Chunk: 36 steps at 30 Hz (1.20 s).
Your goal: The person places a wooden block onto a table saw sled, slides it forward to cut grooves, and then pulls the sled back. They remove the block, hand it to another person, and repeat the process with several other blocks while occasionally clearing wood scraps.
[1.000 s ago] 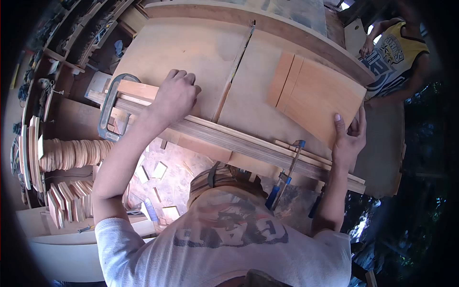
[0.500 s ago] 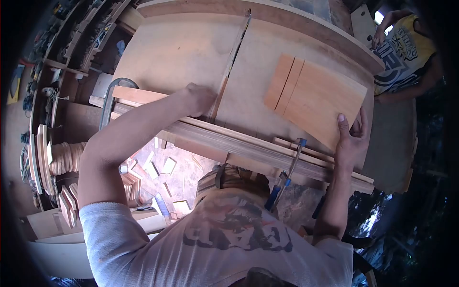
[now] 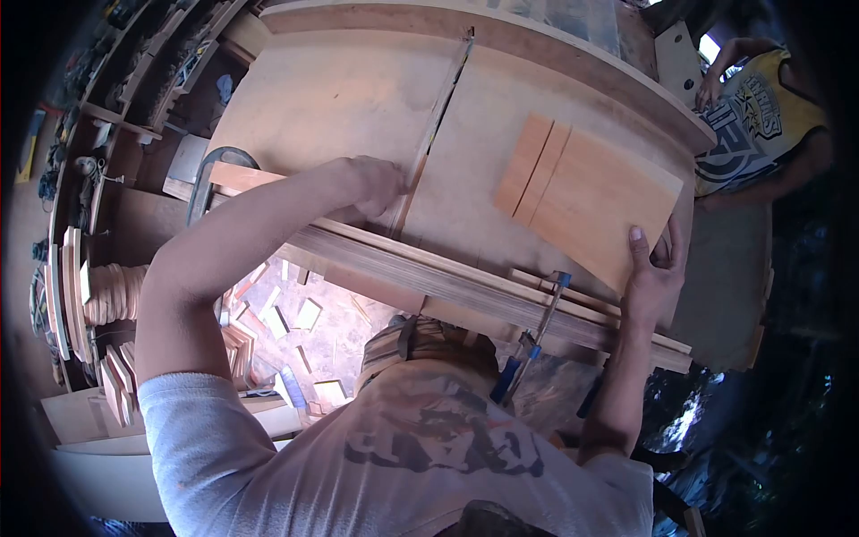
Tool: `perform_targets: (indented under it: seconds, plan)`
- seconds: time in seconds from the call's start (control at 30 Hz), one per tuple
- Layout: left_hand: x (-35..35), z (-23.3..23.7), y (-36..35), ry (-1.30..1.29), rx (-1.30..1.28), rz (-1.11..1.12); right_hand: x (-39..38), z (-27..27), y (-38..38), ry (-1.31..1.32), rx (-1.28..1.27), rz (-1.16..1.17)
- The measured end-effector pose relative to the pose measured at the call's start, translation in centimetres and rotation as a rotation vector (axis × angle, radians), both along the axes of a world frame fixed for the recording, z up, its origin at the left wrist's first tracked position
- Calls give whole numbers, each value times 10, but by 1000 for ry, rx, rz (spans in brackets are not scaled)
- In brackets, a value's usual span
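A flat wooden board (image 3: pixel 601 197) with two lines cut across it, one a dark slit, lies tilted on the right half of the wooden worktop (image 3: pixel 331 107). My right hand (image 3: pixel 656 276) grips its near right corner, thumb on top and fingers around the edge. My left hand (image 3: pixel 378 186) is closed beside the long narrow slot (image 3: pixel 436 134) that runs across the worktop. Its fingers are curled and partly hidden, so whatever they hold cannot be made out. Between my body and the board, a long wooden fence (image 3: pixel 429 266) spans the worktop.
A blue-handled bar clamp (image 3: pixel 532 336) and a dark C-clamp (image 3: pixel 204 188) grip the fence. Wood offcuts (image 3: pixel 309 313) litter the floor. Tool shelves (image 3: pixel 116 116) line the left. Another person (image 3: pixel 761 121) stands at the right edge. A raised rail (image 3: pixel 582 58) borders the far side.
The whole view has shifted slightly. My left hand's knuckles have turned a little beside the slot. My right hand keeps its grip, and the board lies nearly where it was.
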<state>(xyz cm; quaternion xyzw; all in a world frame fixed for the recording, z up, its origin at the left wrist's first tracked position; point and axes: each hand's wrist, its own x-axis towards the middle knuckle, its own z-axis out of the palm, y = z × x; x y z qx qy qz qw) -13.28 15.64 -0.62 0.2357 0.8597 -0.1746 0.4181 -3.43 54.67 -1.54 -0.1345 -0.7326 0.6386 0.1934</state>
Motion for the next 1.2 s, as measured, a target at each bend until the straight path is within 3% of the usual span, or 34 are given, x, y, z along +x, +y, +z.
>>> perform_targets:
  seconds: [0.3,0.53,0.63,0.73,0.87,0.97,1.07,1.1,1.17,1.2]
  plan:
    - [3,-63,-27,161,114,-171,-1,-1,2,-26,7,17]
    - [-8,-70,-22,84,-5,-262,-2,-2,2,-23,18,13]
    - [-16,-61,-38,18,224,-381,-2,-2,3,-25,22,10]
    - [-31,-48,-18,-319,53,135,-1,-3,3,-29,1,-2]
    - [-47,-90,-51,-47,278,43,0,-7,3,-6,-31,-26]
    - [-32,-73,-64,253,419,20,-1,-8,4,32,-2,-5]
    - [-21,-74,-48,345,259,55,-4,-13,7,28,9,-13]
    - [-22,-49,-35,240,146,37,-4,-13,9,24,18,-16]
    - [-32,-55,-35,172,34,-144,-6,-12,9,33,48,-13]
    - [-43,-91,-45,203,37,-308,-6,-13,9,36,60,-13]
